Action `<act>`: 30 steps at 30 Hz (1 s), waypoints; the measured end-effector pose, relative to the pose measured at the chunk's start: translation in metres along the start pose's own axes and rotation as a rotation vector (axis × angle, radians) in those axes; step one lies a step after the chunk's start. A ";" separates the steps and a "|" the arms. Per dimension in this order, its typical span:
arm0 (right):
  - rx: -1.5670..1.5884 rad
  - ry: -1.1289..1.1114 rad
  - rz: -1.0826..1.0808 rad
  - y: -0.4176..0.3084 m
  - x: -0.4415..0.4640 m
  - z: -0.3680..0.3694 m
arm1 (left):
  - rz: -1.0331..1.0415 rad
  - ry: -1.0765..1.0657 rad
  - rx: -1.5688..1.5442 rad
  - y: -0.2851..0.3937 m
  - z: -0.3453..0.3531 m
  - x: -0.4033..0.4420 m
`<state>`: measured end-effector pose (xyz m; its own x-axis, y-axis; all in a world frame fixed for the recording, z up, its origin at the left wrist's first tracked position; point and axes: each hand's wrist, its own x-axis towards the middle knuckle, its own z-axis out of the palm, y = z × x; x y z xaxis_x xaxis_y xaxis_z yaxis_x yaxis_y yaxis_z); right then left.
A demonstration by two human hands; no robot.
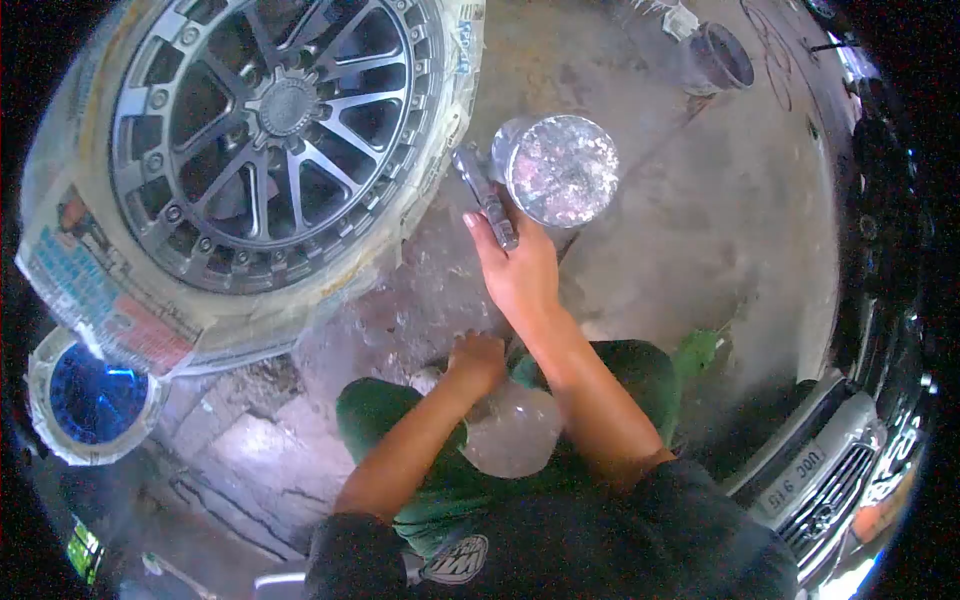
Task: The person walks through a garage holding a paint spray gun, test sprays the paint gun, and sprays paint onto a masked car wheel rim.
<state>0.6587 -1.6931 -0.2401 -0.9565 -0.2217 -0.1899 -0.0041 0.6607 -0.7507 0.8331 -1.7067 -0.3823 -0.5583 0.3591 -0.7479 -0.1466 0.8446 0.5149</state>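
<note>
My right hand (522,265) is wrapped round a metal spray gun (485,198), whose round cup (563,170) has a paint-spattered top. The gun's nose points toward a silver multi-spoke wheel (283,108), a short distance to the left. Masking paper and newspaper (120,300) surround the wheel's rim. My left hand (478,362) is lower, near my knees, with its fingers curled; whatever it may hold is hidden.
A bucket (718,58) stands on the floor at the upper right. A smaller blue wheel with a masked edge (98,392) is at the lower left. At the lower right is a vehicle's front with a number plate (800,482).
</note>
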 end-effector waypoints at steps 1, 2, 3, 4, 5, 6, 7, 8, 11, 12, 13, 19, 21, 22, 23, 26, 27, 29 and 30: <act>-0.028 0.020 -0.032 0.011 0.000 0.010 | 0.003 0.052 -0.006 -0.003 -0.010 0.011; -0.076 -0.023 -0.016 0.017 0.000 0.016 | 0.067 0.086 0.039 -0.007 -0.009 0.022; -0.123 -0.065 0.003 0.021 0.000 0.018 | 0.131 0.116 0.085 -0.006 -0.007 0.029; -0.174 -0.108 0.025 0.026 0.000 0.024 | 0.196 0.146 0.129 -0.008 -0.003 0.036; -0.173 -0.052 -0.024 0.036 0.000 0.034 | 0.239 0.267 0.078 -0.020 0.024 0.059; -0.175 -0.004 -0.071 0.050 0.000 0.046 | 0.281 0.384 0.020 -0.038 0.070 0.093; -0.146 0.026 -0.103 0.055 -0.001 0.054 | 0.290 0.359 0.021 -0.045 0.078 0.098; -0.117 0.055 -0.136 0.060 -0.002 0.061 | 0.299 0.334 0.023 -0.051 0.084 0.103; -0.002 0.106 -0.178 0.059 -0.001 0.073 | 0.198 -0.033 0.153 -0.051 0.015 0.049; -0.011 0.119 -0.186 0.062 -0.001 0.078 | 0.148 -0.069 0.141 -0.056 0.010 0.045; -0.023 0.126 -0.190 0.065 -0.003 0.082 | 0.098 -0.109 0.123 -0.057 0.006 0.042; -0.018 0.197 -0.223 0.066 -0.007 0.093 | 0.226 -0.030 0.168 -0.051 -0.004 0.022; 0.008 0.171 -0.199 0.067 -0.004 0.092 | 0.230 -0.102 0.174 -0.051 0.000 0.026; 0.022 0.156 -0.187 0.067 -0.002 0.091 | 0.230 -0.137 0.175 -0.051 0.002 0.028; 0.033 0.160 -0.183 0.066 -0.001 0.091 | 0.228 -0.121 0.169 -0.053 0.004 0.028; 0.039 0.148 -0.155 0.062 0.001 0.087 | 0.223 -0.066 0.175 -0.055 0.007 0.024; 0.022 0.125 -0.133 0.060 0.000 0.084 | 0.225 -0.047 0.191 -0.054 0.007 0.023; -0.002 0.142 -0.136 0.063 0.000 0.085 | 0.232 -0.035 0.210 -0.053 0.009 0.024; -0.005 0.184 -0.162 0.069 0.002 0.090 | 0.235 -0.042 0.215 -0.055 0.011 0.027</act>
<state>0.6831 -1.7122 -0.3492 -0.9803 -0.1910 0.0509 -0.1623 0.6310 -0.7586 0.8353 -1.7390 -0.4350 -0.5220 0.5666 -0.6375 0.1607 0.7994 0.5789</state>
